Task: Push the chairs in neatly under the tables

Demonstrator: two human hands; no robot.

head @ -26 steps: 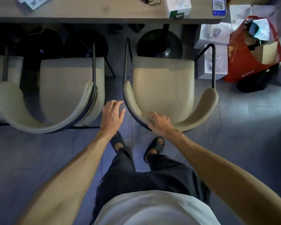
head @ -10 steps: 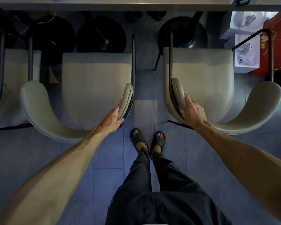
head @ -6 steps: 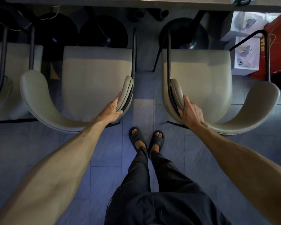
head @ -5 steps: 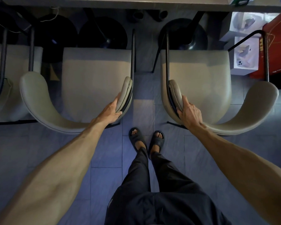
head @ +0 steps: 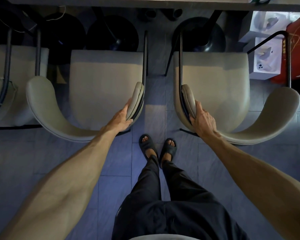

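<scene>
Beige chairs (head: 102,80) sit straight ahead, left hand (head: 122,118) and right hand (head: 203,120) each gripping an inner backrest tip, counter (head: 145,1) beyond.

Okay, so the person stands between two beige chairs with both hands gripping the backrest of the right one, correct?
Not quite. The head view shows only the right hand gripping the backrest of the right chair; the left hand grips the backrest of the left chair. The person does stand between the two beige chairs.

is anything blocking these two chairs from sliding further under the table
Likely yes: a round black table base sits just ahead of the right chair, and a second base sits ahead of the left chair.
</scene>
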